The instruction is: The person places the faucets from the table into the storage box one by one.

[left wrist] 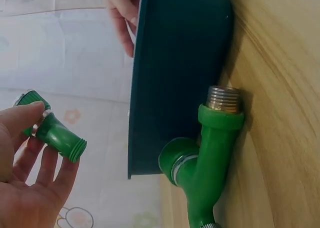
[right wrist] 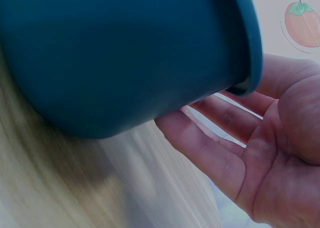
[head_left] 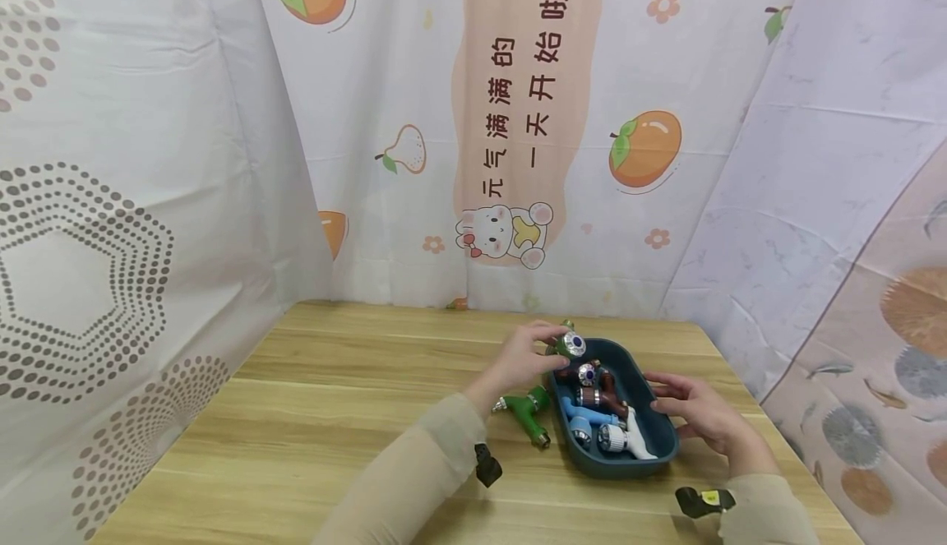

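My left hand [head_left: 521, 356] pinches a green tap [left wrist: 60, 135] with a silver-and-blue cap, thumb on one side and fingers on the other. It is held above the far left rim of a dark teal basin [head_left: 639, 381]. A second green tap [head_left: 528, 415] with a threaded metal end lies on the table just left of the basin. Inside the basin are brown taps [head_left: 608, 394], a blue tap [head_left: 580, 422] and a white tap [head_left: 635, 438]. My right hand [head_left: 703, 413] holds the basin's right side, thumb at the rim and fingers along the outer wall.
The wooden table [head_left: 333, 413] extends to the left of the basin. Printed curtains [head_left: 392, 224] hang behind the table and along both sides. A black strap mount [head_left: 487, 464] is on the left wrist, another [head_left: 703, 501] on the right.
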Tool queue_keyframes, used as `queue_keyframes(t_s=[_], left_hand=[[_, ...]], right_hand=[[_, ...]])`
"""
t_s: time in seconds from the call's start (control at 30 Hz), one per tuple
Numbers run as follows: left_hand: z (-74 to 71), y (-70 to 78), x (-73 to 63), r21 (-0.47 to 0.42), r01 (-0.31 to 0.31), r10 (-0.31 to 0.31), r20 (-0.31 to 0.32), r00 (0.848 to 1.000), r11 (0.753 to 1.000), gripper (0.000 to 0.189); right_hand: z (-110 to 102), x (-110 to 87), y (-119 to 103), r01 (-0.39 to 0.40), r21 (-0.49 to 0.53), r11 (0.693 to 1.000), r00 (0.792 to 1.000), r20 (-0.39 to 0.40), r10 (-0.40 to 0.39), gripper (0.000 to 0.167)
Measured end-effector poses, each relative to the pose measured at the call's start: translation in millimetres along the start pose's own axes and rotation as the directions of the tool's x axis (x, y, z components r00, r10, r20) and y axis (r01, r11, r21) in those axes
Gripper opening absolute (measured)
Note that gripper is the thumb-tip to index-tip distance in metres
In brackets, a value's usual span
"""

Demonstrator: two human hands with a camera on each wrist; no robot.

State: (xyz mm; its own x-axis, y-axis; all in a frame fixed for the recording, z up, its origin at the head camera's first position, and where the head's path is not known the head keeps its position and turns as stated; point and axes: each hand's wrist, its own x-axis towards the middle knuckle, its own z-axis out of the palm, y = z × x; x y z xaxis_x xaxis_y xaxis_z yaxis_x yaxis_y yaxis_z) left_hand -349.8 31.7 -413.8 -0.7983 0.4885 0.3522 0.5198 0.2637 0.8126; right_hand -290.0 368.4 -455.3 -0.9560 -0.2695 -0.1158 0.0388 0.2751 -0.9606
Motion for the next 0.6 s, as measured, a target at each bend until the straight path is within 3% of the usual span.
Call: queue_keyframes(t_s=[0.2,0.6], left_hand=[[9.4,5.5,0.3,0.063,0.018,-0.019,0.024,1.000,0.998,0.049],[31.6,0.7,6.8,0.281,-0.084,0.064,0.079,0.995,0.956,0.047]], right_hand=[[0,-0.1,-1,-0.002,-0.004,1.000,1.000,-0.005,0.002,0.068],[0,0.4,0,-0.001,-0.003,1.000,1.000,-0.003,0.001,0.067]])
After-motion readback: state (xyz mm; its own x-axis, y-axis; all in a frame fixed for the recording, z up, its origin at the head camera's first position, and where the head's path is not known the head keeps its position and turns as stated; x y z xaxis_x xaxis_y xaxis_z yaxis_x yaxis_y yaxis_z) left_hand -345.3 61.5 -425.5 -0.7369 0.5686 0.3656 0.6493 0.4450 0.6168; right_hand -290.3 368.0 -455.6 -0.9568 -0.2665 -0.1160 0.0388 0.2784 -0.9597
